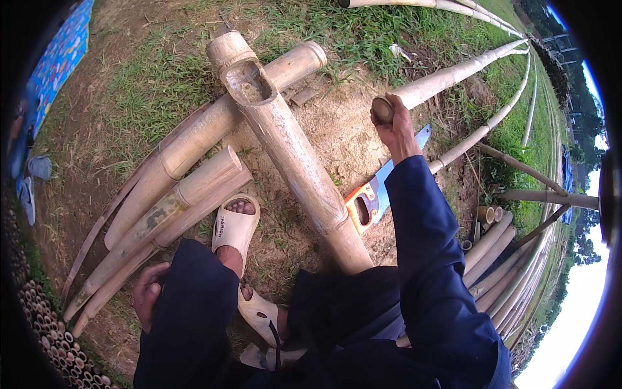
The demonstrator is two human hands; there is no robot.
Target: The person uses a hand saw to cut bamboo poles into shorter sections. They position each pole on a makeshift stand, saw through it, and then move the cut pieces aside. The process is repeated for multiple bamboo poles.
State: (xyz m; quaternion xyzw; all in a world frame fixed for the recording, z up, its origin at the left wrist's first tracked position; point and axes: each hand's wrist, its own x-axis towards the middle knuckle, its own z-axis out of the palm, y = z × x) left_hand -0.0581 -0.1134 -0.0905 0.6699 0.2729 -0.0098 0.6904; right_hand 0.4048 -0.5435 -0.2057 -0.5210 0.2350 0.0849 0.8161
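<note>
My right hand (397,128) is raised, its fingers wrapped round a brown piece with a round end face (383,109). A pale bamboo pole (453,76) runs away directly behind it; I cannot tell whether the two are joined. Below that forearm lies a handsaw (372,194) with a blue blade and orange-and-white handle. Near my knee, my left hand (150,295) hangs low with loosely bent fingers and nothing visible in it; the sleeve hides part. Between my hands, a thick bamboo length (291,149) with a scooped-out opening rests slanting across another bamboo log (207,133).
Split and whole bamboo pieces (152,220) lie on the left, near my sandalled foot (235,227). More poles (492,249) are stacked at the right under a wooden frame (544,198). Many cut bamboo ends (65,353) fill the lower left. A patterned blue cloth (68,55) hangs upper left.
</note>
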